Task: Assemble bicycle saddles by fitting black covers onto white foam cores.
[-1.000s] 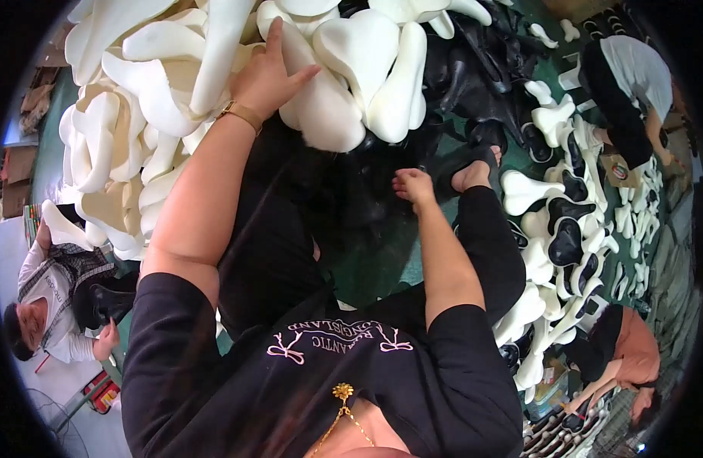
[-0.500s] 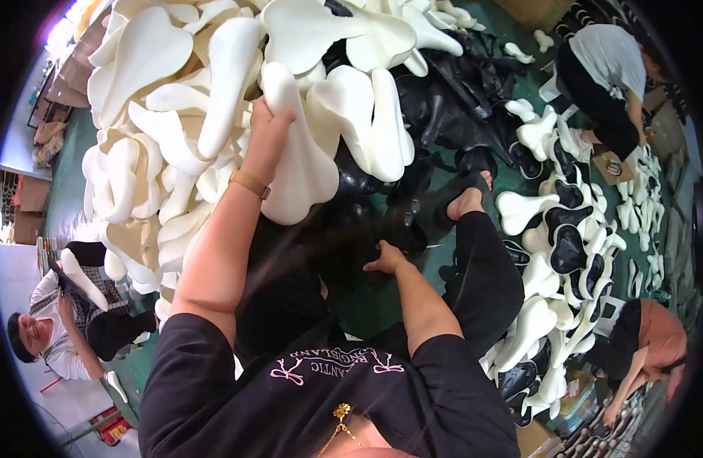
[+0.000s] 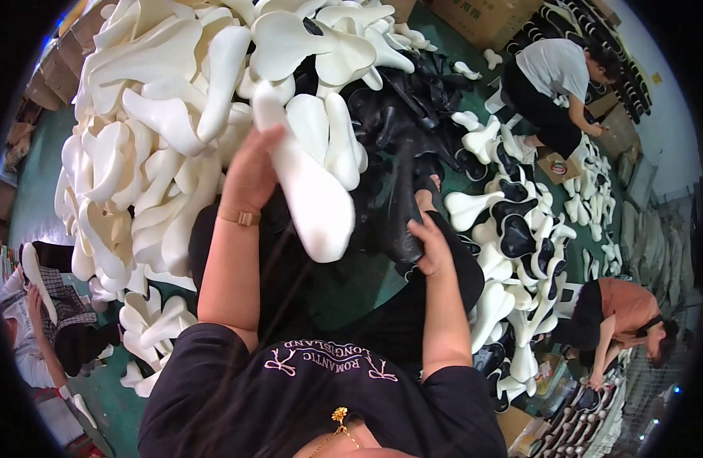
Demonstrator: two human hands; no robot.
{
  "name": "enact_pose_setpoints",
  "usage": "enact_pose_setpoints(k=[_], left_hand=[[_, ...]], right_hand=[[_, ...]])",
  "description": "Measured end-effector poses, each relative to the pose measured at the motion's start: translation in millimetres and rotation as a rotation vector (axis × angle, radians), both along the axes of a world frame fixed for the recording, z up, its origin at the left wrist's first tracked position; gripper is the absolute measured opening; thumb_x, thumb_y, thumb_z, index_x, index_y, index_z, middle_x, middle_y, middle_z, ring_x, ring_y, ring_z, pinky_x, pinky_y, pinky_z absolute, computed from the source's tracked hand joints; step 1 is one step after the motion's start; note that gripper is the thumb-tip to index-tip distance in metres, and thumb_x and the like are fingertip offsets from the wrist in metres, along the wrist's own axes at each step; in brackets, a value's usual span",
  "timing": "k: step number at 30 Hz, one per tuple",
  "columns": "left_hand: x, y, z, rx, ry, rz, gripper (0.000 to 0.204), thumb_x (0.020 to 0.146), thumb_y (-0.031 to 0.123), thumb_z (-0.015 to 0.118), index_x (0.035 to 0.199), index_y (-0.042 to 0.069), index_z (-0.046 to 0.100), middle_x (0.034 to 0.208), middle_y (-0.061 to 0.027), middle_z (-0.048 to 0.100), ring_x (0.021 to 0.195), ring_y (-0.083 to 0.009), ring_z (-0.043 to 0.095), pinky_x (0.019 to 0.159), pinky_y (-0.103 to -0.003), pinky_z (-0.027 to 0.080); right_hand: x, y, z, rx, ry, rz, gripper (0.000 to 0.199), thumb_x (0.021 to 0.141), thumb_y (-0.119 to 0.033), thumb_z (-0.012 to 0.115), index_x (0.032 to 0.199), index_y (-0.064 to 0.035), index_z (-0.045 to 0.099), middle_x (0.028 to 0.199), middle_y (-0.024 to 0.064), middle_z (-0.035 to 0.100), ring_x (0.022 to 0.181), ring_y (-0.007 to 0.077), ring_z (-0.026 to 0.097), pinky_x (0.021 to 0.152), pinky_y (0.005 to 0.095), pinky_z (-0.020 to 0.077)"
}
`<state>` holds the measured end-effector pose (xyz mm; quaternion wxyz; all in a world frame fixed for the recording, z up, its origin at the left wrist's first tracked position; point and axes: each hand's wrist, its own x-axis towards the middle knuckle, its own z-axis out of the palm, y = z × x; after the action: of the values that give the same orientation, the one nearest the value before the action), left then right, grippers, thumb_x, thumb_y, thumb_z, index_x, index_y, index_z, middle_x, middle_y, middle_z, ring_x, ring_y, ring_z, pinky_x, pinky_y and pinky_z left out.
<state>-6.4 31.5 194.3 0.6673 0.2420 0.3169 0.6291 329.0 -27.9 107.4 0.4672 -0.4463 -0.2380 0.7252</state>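
My left hand [image 3: 251, 172] is closed around the narrow upper part of a white foam bicycle saddle pad [image 3: 315, 200], which hangs tilted over my lap with its broad end toward me. To the right, my right hand [image 3: 434, 246] grips the near end of a black saddle shell [image 3: 402, 200], held roughly upright beside my right leg. The pad and the shell are apart. Beyond my left hand rises a big heap of white saddle pads [image 3: 107, 65]. A pile of black shells [image 3: 412, 99] lies just past the pad and shell I hold.
On the right, a long stack of saddles [image 3: 517, 233] with white and black sides runs along the floor. Two people [image 3: 553, 72] bend over work at the right, and another person [image 3: 38, 313] holds a white pad at left. Cardboard boxes [image 3: 481, 19] stand at the back.
My left hand has lifted the white pad off the heap and turned it. My right hand, empty before, has moved right and taken hold of a black shell. The view has shifted slightly.
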Motion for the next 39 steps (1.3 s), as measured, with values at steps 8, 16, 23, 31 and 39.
enact_pose_setpoints(k=[8, 16, 23, 31, 39], left_hand=[[31, -1, -28, -0.070, -0.229, -0.097, 0.046, 0.087, 0.028, 0.060, 0.123, 0.002, 0.049, 0.111, -0.0090, 0.058, 0.100, -0.0191, 0.058, 0.087, -0.033, 0.048], [48, 8, -44, -0.113, -0.122, 0.106, 0.060, 0.094, 0.051, 0.045, 0.130, 0.002, 0.043, 0.112, -0.0141, 0.058, 0.100, -0.0248, 0.058, 0.091, -0.038, 0.046], [69, -1, -48, 0.019, -0.124, 0.051, 0.063, 0.098, 0.051, 0.034, 0.138, 0.002, 0.034, 0.130, -0.0134, 0.051, 0.119, -0.0239, 0.050, 0.102, -0.038, 0.039], [75, -11, -32, 0.105, -0.331, -0.096, 0.051, 0.099, 0.048, 0.034, 0.134, 0.010, 0.034, 0.123, -0.0053, 0.051, 0.112, -0.0166, 0.051, 0.099, -0.034, 0.041], [72, -15, -25, 0.105, -0.275, -0.095, 0.062, 0.098, 0.054, 0.031, 0.135, 0.004, 0.038, 0.128, -0.0090, 0.053, 0.117, -0.0205, 0.051, 0.101, -0.036, 0.040]], right_hand=[[-12, -19, -10, -0.045, -0.067, -0.094, 0.040, 0.079, -0.002, 0.067, 0.116, -0.0073, 0.052, 0.100, 0.0070, 0.063, 0.078, 0.0196, 0.063, 0.061, 0.0330, 0.0510], [-61, -24, 37, 0.380, -0.249, -0.663, 0.040, 0.089, -0.009, 0.056, 0.125, 0.0071, 0.049, 0.113, 0.0133, 0.060, 0.098, 0.0225, 0.061, 0.089, 0.0318, 0.0461], [-87, -45, 84, 1.051, -1.067, -0.220, 0.034, 0.089, -0.012, 0.053, 0.117, 0.0049, 0.061, 0.077, 0.0036, 0.050, 0.065, 0.0139, 0.042, 0.061, 0.0262, 0.0358], [-110, -46, 81, 1.074, -1.069, -0.097, 0.032, 0.087, -0.010, 0.057, 0.116, 0.0035, 0.063, 0.069, 0.0047, 0.045, 0.064, 0.0161, 0.043, 0.059, 0.0254, 0.0361], [-115, -43, 82, 1.090, -1.092, -0.070, 0.034, 0.083, -0.009, 0.061, 0.115, 0.0022, 0.064, 0.071, 0.0077, 0.046, 0.063, 0.0187, 0.046, 0.058, 0.0274, 0.0396]])
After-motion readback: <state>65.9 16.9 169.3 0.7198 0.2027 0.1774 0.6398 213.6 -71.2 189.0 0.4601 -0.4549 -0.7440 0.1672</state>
